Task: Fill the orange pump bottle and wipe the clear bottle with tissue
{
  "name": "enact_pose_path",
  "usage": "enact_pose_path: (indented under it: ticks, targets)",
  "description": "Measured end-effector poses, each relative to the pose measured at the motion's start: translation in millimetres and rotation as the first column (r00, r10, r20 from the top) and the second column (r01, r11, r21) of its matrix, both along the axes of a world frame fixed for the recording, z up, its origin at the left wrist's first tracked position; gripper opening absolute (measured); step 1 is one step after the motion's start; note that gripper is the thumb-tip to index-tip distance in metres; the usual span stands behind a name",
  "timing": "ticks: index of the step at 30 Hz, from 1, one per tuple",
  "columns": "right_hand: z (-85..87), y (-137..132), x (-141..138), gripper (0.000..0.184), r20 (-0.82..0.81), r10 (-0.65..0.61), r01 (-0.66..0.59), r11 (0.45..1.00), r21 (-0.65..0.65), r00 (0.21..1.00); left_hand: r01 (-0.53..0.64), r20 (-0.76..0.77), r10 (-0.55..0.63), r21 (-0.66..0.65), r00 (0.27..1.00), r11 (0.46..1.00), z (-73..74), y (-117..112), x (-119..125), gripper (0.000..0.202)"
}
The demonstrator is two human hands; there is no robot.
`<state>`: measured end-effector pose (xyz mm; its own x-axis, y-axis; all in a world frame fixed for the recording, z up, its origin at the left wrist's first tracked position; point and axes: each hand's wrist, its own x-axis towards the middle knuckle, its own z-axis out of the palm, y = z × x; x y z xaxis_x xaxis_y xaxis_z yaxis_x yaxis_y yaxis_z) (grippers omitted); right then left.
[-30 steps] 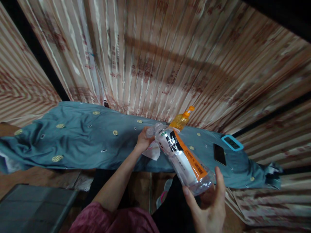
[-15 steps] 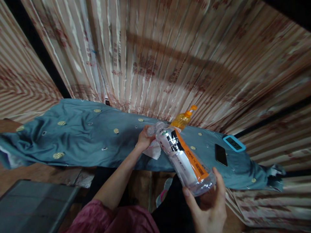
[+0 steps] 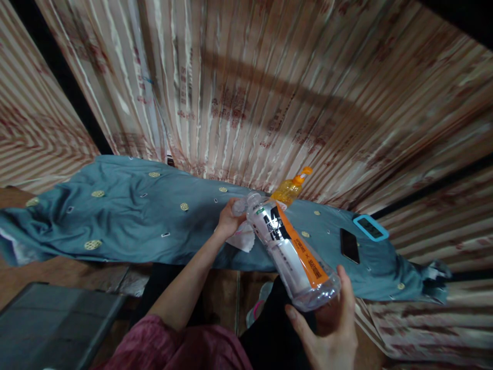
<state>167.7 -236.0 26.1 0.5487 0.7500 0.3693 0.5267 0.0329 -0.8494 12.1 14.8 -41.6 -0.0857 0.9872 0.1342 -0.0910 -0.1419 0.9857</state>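
Observation:
A large clear plastic bottle (image 3: pixel 285 246) with a silver, black and orange label tilts above the cloth-covered table, its neck up and to the left. My right hand (image 3: pixel 331 329) is around its base, thumb on the near side and fingers on the far side. At the neck, my left hand (image 3: pixel 228 221) grips a small clear plastic piece (image 3: pixel 239 206), right beside the bottle's mouth; its exact kind is hard to make out. Under the left hand lies a white tissue (image 3: pixel 243 239). Behind the large bottle is an orange pump bottle (image 3: pixel 288 192).
The narrow table wears a teal patterned cloth (image 3: pixel 127 221). On its right side lie a black phone (image 3: pixel 349 245) and a blue-framed digital clock (image 3: pixel 370 227). A pleated curtain (image 3: pixel 239 92) hangs close behind. A dark grey box-like surface (image 3: pixel 57 324) stands at lower left.
My right thumb has shifted slightly left and down at the bottle's base. The bottle and my left hand have hardly moved.

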Motion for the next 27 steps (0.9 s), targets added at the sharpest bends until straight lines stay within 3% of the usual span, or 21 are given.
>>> enact_pose_path:
  ticks: [10, 16, 27]
  targets:
    - [-4.0, 1.9, 2.8, 0.109, 0.093, -0.05, 0.047, 0.998, 0.03, 0.994, 0.003, 0.011, -0.002, -0.024, 1.0, 1.0, 7.8, -4.5, -0.5, 0.039]
    - [-8.2, 0.7, 9.0, 0.109, 0.108, -0.047, 0.045, 0.999, 0.027, 0.993, -0.001, 0.0, 0.001, -0.009, 1.0, 1.0, 3.7, -2.9, -0.9, 0.039]
    - [-2.1, 2.7, -4.7, 0.106, 0.099, -0.089, 0.083, 0.995, 0.063, 0.991, 0.004, -0.019, -0.003, 0.007, 1.0, 1.0, 1.8, -2.6, -1.2, 0.042]
